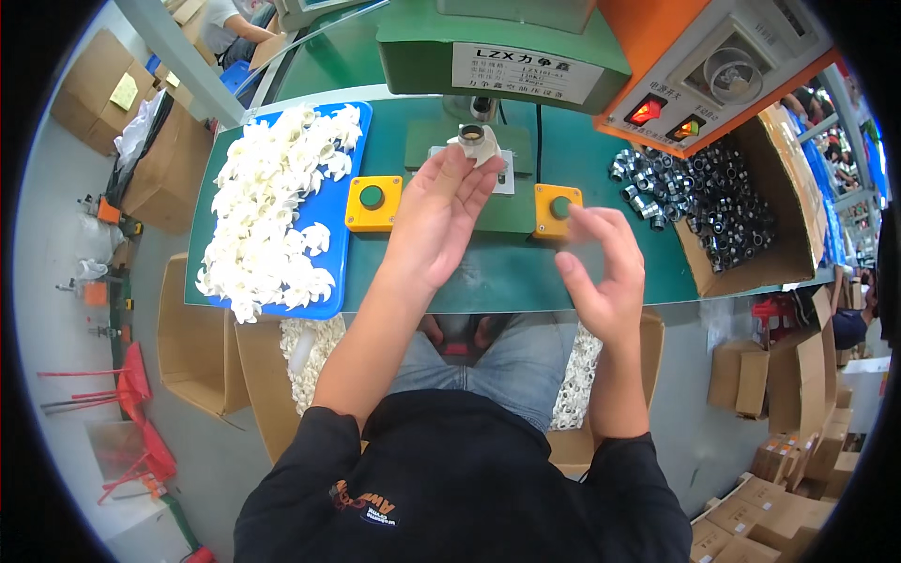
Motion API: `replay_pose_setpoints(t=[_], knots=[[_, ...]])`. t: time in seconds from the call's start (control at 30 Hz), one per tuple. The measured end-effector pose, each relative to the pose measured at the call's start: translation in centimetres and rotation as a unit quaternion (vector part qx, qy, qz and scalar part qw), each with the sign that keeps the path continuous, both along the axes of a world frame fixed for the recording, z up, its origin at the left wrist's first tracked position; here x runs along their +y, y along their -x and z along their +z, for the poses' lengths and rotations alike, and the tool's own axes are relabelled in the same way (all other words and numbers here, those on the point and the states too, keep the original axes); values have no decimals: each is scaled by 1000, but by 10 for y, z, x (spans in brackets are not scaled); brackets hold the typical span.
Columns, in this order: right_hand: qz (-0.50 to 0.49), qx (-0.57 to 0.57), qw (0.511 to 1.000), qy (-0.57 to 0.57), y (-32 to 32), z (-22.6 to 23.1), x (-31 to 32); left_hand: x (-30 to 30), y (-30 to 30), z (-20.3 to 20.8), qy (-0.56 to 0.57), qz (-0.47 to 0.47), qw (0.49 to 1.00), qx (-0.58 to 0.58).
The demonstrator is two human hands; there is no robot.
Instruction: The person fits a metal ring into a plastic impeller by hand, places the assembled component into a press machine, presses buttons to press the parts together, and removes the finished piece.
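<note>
My left hand [439, 208] reaches under the green bench press [409, 62], its fingers closed on a white plastic part [487, 150]. A dark metal ring [471, 134] sits at the top of that part, just below the press's ram [482, 109]. My right hand [608, 277] is raised beside the right yellow button box [557, 210], fingers apart and slightly blurred, with nothing in it. Another yellow button box [374, 205] with a green button stands next to my left wrist.
A blue tray [340, 272] heaped with white plastic parts [267, 197] lies on the left of the green table. Metal rings [652, 188] spill from a tipped cardboard box [796, 206] at right. An orange control box [727, 70] overhangs there. Cartons [263, 375] with white pieces flank my legs.
</note>
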State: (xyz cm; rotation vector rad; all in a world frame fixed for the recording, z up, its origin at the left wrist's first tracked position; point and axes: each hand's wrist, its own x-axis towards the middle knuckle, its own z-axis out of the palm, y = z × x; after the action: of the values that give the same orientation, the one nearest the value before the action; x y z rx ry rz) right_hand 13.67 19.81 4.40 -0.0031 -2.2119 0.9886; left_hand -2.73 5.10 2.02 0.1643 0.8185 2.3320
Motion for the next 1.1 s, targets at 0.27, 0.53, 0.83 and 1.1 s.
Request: replay_pose_setpoints(t=[0.27, 0.53, 0.83, 1.1], knots=[[-8, -12, 999, 32, -10, -9, 4, 11, 10, 18, 35, 4, 999, 21], [-4, -30, 999, 33, -12, -13, 4, 7, 15, 16, -24, -7, 999, 28], [-126, -78, 980, -132, -6, -41, 23, -84, 18, -12, 484, 249, 572, 613], [-141, -90, 966, -198, 12, -50, 26, -105, 10, -25, 535, 233, 366, 725]])
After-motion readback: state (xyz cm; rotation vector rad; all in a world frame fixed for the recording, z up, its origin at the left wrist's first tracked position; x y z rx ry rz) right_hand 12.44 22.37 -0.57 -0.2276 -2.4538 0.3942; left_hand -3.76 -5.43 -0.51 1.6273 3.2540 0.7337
